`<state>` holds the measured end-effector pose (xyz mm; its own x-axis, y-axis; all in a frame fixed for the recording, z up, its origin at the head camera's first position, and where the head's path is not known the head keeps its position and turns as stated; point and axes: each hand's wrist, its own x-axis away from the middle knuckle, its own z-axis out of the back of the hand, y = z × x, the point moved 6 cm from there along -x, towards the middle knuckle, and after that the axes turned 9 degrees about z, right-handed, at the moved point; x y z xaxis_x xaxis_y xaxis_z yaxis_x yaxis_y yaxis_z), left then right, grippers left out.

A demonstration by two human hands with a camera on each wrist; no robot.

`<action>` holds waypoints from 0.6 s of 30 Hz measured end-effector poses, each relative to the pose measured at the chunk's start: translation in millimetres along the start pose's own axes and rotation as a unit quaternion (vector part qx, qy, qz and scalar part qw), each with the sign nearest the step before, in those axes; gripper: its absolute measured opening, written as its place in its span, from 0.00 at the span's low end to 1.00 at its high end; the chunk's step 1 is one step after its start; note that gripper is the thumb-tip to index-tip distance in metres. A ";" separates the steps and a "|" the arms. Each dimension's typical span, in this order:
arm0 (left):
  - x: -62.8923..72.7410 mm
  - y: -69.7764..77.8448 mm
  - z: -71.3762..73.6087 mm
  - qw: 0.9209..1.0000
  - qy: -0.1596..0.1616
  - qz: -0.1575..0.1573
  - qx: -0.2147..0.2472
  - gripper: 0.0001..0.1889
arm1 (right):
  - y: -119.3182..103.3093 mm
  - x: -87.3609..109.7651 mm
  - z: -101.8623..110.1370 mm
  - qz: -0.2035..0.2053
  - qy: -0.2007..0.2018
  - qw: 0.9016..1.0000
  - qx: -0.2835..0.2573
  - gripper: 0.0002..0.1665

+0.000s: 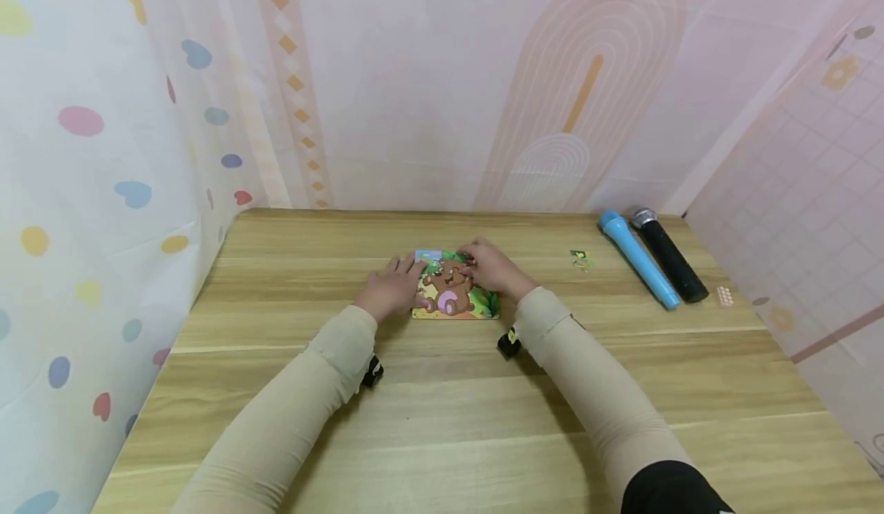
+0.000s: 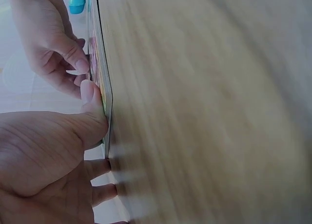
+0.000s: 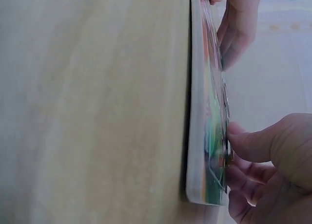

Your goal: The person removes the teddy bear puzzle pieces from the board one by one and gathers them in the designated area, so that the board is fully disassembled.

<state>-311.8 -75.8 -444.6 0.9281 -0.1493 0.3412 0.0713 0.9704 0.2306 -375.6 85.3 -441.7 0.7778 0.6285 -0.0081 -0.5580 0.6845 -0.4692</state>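
Note:
A flat puzzle board (image 1: 476, 311) with a cartoon brown bear in a green scene lies on the wooden table. At its left edge, my left hand (image 1: 392, 288) rests with spread fingers; in the left wrist view its thumb (image 2: 90, 100) lies on the board's edge while other fingertips touch the tabletop. My right hand (image 1: 493, 267) is over the board's upper right part. In the right wrist view its thumb and curled fingers pinch a thin puzzle piece (image 3: 225, 173) at the board's surface; the hand partly hides that piece.
Some small green and yellow pieces (image 1: 580, 261) lie right of the board. Farther right are a blue microphone (image 1: 638, 257) and a black microphone (image 1: 670, 257), with a small dotted card (image 1: 724, 296) beside them. Patterned cloth (image 1: 414, 100) hangs behind the table and along both sides.

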 end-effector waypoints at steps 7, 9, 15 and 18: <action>-0.5 0.1 0.1 1.000 -0.001 -0.002 -0.001 0.42 | 6.1 1.7 1.8 -0.025 0.002 1.000 -0.015 0.24; -0.3 -0.1 0.4 1.000 -0.002 -0.002 -0.001 0.42 | 7.9 2.4 2.4 -0.030 0.001 0.999 -0.018 0.25; -1.0 -1.1 -0.2 1.000 -0.003 -0.001 -0.002 0.42 | 14.1 4.6 5.5 -0.027 0.008 0.999 -0.015 0.26; -2.6 -2.5 -1.6 1.000 0.001 0.000 -0.012 0.42 | 16.8 6.2 6.7 -0.027 0.011 0.999 -0.024 0.26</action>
<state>-313.9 -77.6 -447.5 0.9288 -0.1492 0.3392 0.0806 0.9748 0.2080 -382.0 103.2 -443.6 0.8127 0.5827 -0.0017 -0.5016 0.6981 -0.5110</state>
